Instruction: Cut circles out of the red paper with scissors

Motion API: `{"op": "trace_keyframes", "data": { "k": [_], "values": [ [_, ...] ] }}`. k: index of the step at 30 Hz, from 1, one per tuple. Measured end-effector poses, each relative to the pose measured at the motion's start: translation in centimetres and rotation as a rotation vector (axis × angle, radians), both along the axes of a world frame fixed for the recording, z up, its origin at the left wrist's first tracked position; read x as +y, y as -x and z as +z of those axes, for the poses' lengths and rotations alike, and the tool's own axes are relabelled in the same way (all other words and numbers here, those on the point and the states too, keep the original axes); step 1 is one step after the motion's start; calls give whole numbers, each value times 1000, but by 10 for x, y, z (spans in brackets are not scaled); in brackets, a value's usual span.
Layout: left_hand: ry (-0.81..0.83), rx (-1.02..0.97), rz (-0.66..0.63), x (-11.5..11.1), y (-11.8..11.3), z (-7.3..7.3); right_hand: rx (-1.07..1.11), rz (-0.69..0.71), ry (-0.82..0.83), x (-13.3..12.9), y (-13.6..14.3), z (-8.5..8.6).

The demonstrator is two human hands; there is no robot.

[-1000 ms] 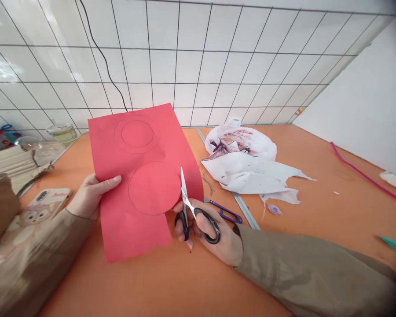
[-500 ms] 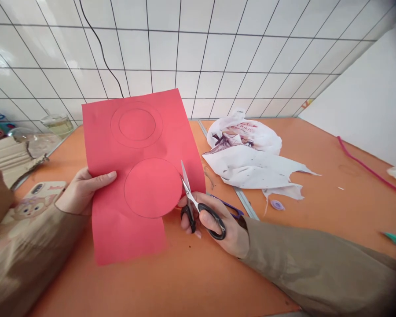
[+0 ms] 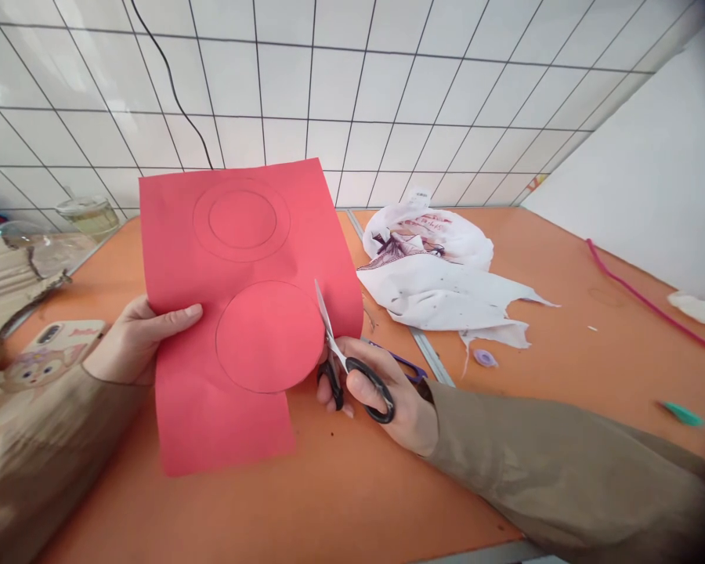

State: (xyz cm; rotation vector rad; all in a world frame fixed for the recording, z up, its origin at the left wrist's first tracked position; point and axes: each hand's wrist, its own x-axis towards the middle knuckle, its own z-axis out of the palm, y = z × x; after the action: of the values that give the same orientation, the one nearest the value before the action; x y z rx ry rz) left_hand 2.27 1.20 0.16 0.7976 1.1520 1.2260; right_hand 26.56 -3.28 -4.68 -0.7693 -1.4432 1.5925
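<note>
A sheet of red paper [image 3: 240,298] is held up off the orange table, with two nested circles drawn near its top and one larger circle below. Part of the lower circle's right and bottom edge is cut free. My left hand [image 3: 146,333] pinches the sheet's left edge, thumb on top and fingers behind. Black-handled scissors [image 3: 336,351] sit in my right hand [image 3: 388,392], thumb and fingers through the loops. One blade lies over the paper beside the circle's right edge; the other is mostly hidden by the paper.
A white plastic bag [image 3: 440,274] lies right of the paper, with a purple-framed tool [image 3: 408,366] partly behind my right hand. A phone [image 3: 47,356], cardboard [image 3: 5,274] and a clear cup [image 3: 91,215] are at left. A pink pipe cleaner [image 3: 640,290] lies far right.
The view has shifted slightly, moving the table items left. The scissors' blades look a little closer together at the circle's right edge. Both hands keep their holds.
</note>
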Motion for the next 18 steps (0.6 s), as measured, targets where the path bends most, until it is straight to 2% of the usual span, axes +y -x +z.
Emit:
{"op": "trace_keyframes", "data": {
  "k": [18],
  "values": [
    [-9, -2, -53, 0, 4, -5, -11, -11, 6, -1, -4, 0]
  ]
}}
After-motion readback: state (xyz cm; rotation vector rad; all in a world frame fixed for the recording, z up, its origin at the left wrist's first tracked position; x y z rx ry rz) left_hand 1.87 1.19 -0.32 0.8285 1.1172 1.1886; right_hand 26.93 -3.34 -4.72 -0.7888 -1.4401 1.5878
